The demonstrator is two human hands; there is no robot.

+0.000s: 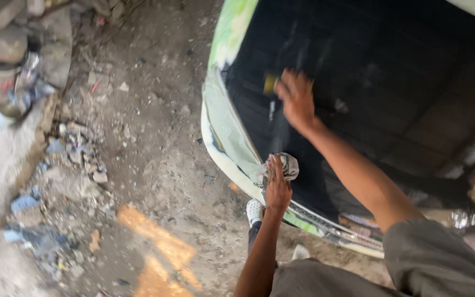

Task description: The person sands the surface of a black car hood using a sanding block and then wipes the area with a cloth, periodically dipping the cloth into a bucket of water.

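Observation:
My right hand (297,99) reaches out over the dark glass (391,60) of a car, blurred by motion. It grips a small yellowish block (270,83) against the glass. My left hand (277,186) lies flat on a crumpled grey cloth (289,164), pressing it on the pale green and white body edge (221,124) that frames the glass. The cloth's near part is hidden under my fingers. Both forearms are bare, and a grey sleeve covers my right upper arm.
Dirt ground (160,165) lies to the left of the car, with a patch of orange light on it. Stones, rubble and litter (23,82) pile up along the left edge. My white shoe (254,211) stands close under the car's rim.

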